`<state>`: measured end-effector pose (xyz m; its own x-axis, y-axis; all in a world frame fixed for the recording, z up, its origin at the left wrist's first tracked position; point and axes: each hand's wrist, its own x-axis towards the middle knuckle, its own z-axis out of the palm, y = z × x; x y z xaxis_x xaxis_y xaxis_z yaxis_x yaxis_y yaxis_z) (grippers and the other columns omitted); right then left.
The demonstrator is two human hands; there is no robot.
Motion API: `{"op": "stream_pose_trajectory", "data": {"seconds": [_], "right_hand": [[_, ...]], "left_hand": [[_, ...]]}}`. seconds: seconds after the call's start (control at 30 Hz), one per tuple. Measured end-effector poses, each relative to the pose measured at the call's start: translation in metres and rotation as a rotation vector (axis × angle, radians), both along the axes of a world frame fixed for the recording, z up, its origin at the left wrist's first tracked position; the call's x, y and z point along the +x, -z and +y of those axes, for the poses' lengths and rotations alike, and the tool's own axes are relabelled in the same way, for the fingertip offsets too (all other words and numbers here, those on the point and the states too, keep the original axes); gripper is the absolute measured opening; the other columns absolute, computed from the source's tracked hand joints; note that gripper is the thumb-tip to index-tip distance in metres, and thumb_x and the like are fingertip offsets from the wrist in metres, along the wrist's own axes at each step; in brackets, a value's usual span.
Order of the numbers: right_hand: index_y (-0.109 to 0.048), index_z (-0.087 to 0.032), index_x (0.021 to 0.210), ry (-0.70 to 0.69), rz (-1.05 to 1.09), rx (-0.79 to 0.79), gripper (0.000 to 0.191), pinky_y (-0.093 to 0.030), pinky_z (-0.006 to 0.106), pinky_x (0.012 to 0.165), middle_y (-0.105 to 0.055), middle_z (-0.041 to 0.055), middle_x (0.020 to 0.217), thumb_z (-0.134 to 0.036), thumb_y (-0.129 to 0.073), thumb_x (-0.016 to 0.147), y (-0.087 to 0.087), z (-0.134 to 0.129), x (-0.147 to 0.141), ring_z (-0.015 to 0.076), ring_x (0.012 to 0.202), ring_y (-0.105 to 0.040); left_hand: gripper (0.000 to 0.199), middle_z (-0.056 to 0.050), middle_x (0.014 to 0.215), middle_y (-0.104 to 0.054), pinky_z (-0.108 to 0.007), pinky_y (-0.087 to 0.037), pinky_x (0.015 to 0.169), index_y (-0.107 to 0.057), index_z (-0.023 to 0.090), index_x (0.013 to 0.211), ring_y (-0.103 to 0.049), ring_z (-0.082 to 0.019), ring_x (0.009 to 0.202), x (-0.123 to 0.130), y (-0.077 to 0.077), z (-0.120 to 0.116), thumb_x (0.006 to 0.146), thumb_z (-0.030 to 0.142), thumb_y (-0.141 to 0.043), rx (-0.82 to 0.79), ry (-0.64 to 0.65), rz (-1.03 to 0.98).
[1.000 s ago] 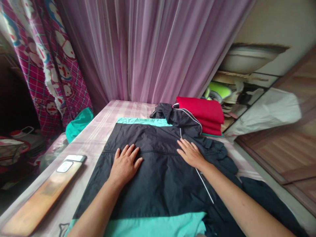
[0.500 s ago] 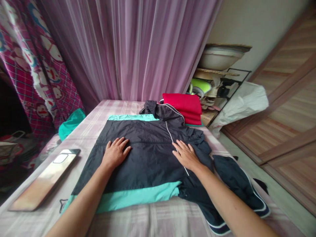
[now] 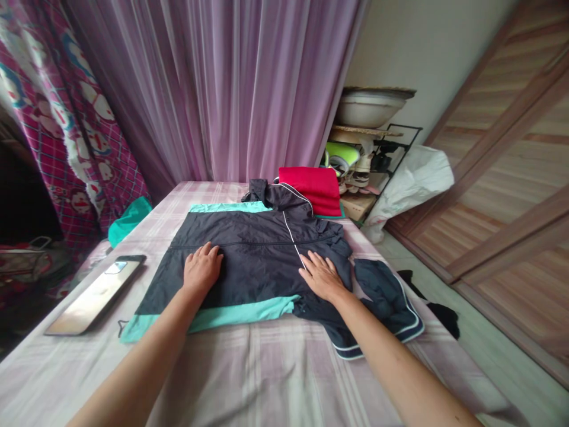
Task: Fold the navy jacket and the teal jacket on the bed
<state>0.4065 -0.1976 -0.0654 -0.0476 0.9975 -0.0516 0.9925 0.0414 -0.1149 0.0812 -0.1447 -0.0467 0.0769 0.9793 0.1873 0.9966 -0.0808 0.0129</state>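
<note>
A dark jacket [image 3: 253, 267] with turquoise bands and thin white piping lies spread on its side across a plaid cloth-covered surface [image 3: 249, 379]. My left hand [image 3: 203, 267] rests flat on the jacket's body, just below the zipper line, with its fingers close to that line. Near the white piping, my right hand [image 3: 322, 274] lies on the fabric with its fingers spread. Neither hand grips anything. One sleeve [image 3: 384, 290] reaches out to the right, beyond my right hand, and ends in a white-striped cuff.
A phone [image 3: 95, 296] lies at the left. Folded red cloth [image 3: 309, 188] sits behind the jacket. Turquoise fabric [image 3: 128, 220] is at the left edge. Beyond stand purple curtains [image 3: 222, 89], a rack holding a white basin [image 3: 368, 111], a white bag [image 3: 411, 181] and wooden doors [image 3: 498, 142].
The view has shifted, so the jacket and rack appear further left. My left hand has slid slightly toward the jacket's lower half and its fingers are closer together. My right hand stays near the piping.
</note>
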Motion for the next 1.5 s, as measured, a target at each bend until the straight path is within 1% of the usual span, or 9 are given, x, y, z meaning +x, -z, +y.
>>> {"op": "stream_pose_trajectory", "data": {"seconds": [0.27,0.5,0.7,0.8,0.93,1.03,1.2,1.33,1.5], "right_hand": [[-0.046,-0.019,0.151,0.175,-0.099,0.099,0.057,-0.021,0.048,0.12,-0.041,0.0127,0.158,-0.044,-0.031,0.102,0.007,-0.002,0.019,0.0274,0.147,-0.034],[-0.057,-0.018,0.141,0.101,-0.096,0.197,0.05,-0.029,0.042,0.116,-0.052,0.011,0.15,-0.036,-0.033,0.101,0.011,-0.005,0.022,0.0237,0.139,-0.045],[-0.064,-0.02,0.133,0.08,-0.076,0.274,0.045,-0.036,0.041,0.111,-0.06,0.0121,0.143,-0.033,-0.038,0.099,0.009,-0.007,0.022,0.0242,0.133,-0.052],[-0.065,-0.018,0.132,0.078,-0.066,0.294,0.045,-0.037,0.041,0.111,-0.061,0.0133,0.141,-0.033,-0.04,0.098,0.011,-0.006,0.022,0.0247,0.133,-0.053],[-0.067,-0.019,0.13,0.073,-0.052,0.32,0.045,-0.038,0.04,0.11,-0.062,0.0124,0.139,-0.034,-0.04,0.098,0.015,-0.005,0.024,0.0247,0.132,-0.054],[-0.068,-0.019,0.128,0.073,-0.029,0.336,0.044,-0.039,0.038,0.11,-0.064,0.0111,0.138,-0.032,-0.04,0.097,0.017,-0.005,0.025,0.0236,0.13,-0.055],[-0.07,-0.018,0.122,0.062,0.126,0.368,0.041,-0.042,0.037,0.109,-0.068,0.0112,0.131,-0.026,-0.043,0.093,0.013,-0.006,0.028,0.023,0.124,-0.061],[-0.074,-0.018,0.106,-0.049,0.453,0.378,0.034,-0.047,0.036,0.104,-0.073,0.0123,0.119,-0.032,-0.048,0.088,0.003,-0.017,0.03,0.0235,0.115,-0.065],[-0.077,-0.017,0.086,-0.244,0.716,0.036,0.037,-0.054,0.032,0.077,-0.076,0.0074,0.084,-0.05,-0.059,0.083,-0.011,-0.042,0.02,0.0221,0.081,-0.069]], "left_hand": [[0.054,-0.011,0.155,-0.046,-0.059,-0.031,0.116,-0.05,0.027,0.147,-0.04,-0.032,0.145,0.018,0.013,-0.074,0.099,0.05,-0.037,-0.056,0.044,-0.075],[0.063,-0.011,0.161,-0.036,-0.06,-0.024,0.119,-0.041,0.026,0.152,-0.03,-0.032,0.15,-0.01,0.011,-0.085,0.099,0.057,-0.03,-0.128,-0.103,-0.076],[0.057,-0.014,0.157,-0.043,-0.063,-0.027,0.116,-0.049,0.025,0.146,-0.036,-0.033,0.147,-0.018,0.01,-0.088,0.099,0.052,-0.033,-0.067,-0.22,-0.109],[0.051,-0.013,0.155,-0.047,-0.064,-0.027,0.116,-0.054,0.027,0.142,-0.039,-0.032,0.145,0.009,0.01,-0.092,0.1,0.048,-0.035,-0.008,-0.099,-0.135],[0.048,-0.006,0.155,-0.047,-0.062,-0.022,0.12,-0.052,0.033,0.144,-0.037,-0.028,0.146,0.06,0.013,-0.096,0.1,0.048,-0.039,-0.019,0.308,-0.186],[0.049,-0.005,0.155,-0.048,-0.062,-0.022,0.12,-0.051,0.036,0.144,-0.038,-0.028,0.146,0.083,0.017,-0.096,0.099,0.051,-0.041,-0.09,0.461,-0.191],[0.049,-0.005,0.156,-0.046,-0.058,-0.023,0.121,-0.051,0.034,0.145,-0.036,-0.029,0.147,0.081,0.021,-0.095,0.099,0.05,-0.04,-0.101,0.393,-0.167],[0.049,-0.005,0.157,-0.046,-0.057,-0.023,0.122,-0.051,0.035,0.145,-0.036,-0.028,0.147,0.073,0.022,-0.096,0.099,0.049,-0.041,-0.084,0.36,-0.169],[0.051,-0.005,0.157,-0.045,-0.057,-0.021,0.122,-0.049,0.035,0.146,-0.034,-0.028,0.148,0.073,0.024,-0.097,0.098,0.052,-0.041,-0.089,0.359,-0.179]]}}
